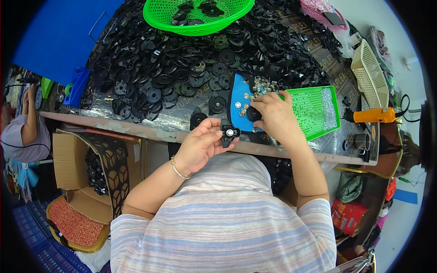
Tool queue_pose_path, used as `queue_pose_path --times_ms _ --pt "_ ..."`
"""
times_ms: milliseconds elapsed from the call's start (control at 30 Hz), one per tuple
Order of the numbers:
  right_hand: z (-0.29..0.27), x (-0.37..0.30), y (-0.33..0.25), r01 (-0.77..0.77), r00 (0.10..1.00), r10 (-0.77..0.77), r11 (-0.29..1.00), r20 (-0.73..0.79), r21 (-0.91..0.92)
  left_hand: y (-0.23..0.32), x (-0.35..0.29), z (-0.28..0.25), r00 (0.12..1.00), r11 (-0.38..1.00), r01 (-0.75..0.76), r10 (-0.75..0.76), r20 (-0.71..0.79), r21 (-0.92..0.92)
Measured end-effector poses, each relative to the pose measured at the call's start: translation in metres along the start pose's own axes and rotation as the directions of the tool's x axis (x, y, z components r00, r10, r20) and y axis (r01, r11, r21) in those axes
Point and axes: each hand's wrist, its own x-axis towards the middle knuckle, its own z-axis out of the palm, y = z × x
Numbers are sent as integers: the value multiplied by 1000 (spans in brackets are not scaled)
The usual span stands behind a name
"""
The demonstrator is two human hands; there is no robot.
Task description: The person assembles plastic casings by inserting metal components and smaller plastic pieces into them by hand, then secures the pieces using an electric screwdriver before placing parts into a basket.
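Cluttered table [154, 133]; black plastic part [230, 134] in left hand [201, 143]

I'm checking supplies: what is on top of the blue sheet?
Small silvery pieces lie on the blue sheet; a dark part shows at the right hand. What the hand covers cannot be seen.

A black lobed part [226, 140], silver disc [230, 133] facing up, is held near scattered metal pieces [263, 85].
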Motion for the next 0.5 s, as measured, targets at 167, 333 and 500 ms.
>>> queue_pose_path --times_ms 167,333,500 --pt "-10 -1 -6 -20 997 26 996 -75 82 1 0 2 1000 1000 -10 10 2 5" --pt "-24 -10 -32 154 984 -110 919 -139 362 0 2 -1 1000 1000 -20 21 20 -5" --pt "-15 -12 -38 142 987 -106 919 -118 367 -3 2 -1 1000 999 -11 11 11 33"
